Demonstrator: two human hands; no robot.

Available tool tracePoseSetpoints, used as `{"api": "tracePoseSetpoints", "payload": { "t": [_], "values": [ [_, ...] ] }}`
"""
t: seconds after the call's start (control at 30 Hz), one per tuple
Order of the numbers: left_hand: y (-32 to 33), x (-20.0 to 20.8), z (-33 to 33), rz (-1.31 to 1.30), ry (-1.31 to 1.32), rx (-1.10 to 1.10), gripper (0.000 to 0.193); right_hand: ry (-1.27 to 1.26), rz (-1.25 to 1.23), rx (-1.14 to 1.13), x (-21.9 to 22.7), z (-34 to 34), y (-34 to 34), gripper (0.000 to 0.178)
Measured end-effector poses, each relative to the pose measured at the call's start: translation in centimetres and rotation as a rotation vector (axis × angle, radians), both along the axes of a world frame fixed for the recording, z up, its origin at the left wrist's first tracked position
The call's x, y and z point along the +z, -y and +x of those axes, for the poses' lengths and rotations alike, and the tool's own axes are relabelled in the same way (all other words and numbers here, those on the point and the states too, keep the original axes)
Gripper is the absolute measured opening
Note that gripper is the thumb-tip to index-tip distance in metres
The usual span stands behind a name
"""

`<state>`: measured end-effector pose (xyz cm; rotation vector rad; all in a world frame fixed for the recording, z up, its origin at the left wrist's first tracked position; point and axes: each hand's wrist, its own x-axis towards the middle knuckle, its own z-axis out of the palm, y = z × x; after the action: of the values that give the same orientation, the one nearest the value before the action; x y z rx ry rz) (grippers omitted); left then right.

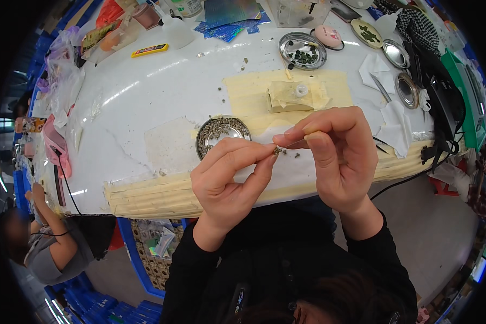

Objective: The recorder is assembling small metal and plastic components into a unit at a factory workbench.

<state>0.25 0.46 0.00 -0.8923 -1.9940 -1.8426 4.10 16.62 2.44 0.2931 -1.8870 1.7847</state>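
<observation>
My left hand (225,178) pinches a tiny brassy metal piece (277,150) between thumb and forefinger, above the table's front part. Thumb and forefinger of my right hand (346,159) close on a thin, pale strand (294,143), which runs toward the metal piece; whether it is wire or thread I cannot tell. The two hands' fingertips nearly meet. Just behind my left hand sits a round metal dish (200,135) with many small metallic parts, partly covered by that hand. A few dark bits lie on white paper (302,167) below my fingers.
A tape-wrapped block (278,102) stands beyond my hands. Farther back is a steel dish (321,60) of dark pieces beside a pink oval object (328,36). Tweezers (380,88) lie at right, a yellow cutter (150,50) far left. Another person (59,251) sits at left.
</observation>
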Motion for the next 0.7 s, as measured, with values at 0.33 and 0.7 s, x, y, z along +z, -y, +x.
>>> {"api": "tracePoseSetpoints", "payload": {
  "t": [0.33, 0.7],
  "values": [
    [0.1, -0.1, 0.0, -0.005, -0.023, -0.004, 0.020, -0.153, 0.293, -0.429, 0.3, -2.9, -2.9, 0.007],
    [-0.1, -0.2, 0.1, -0.001, -0.041, 0.053, 0.020, -0.148, 0.785, -0.566, -0.2, -3.6, -3.1, 0.012]
  ]
}}
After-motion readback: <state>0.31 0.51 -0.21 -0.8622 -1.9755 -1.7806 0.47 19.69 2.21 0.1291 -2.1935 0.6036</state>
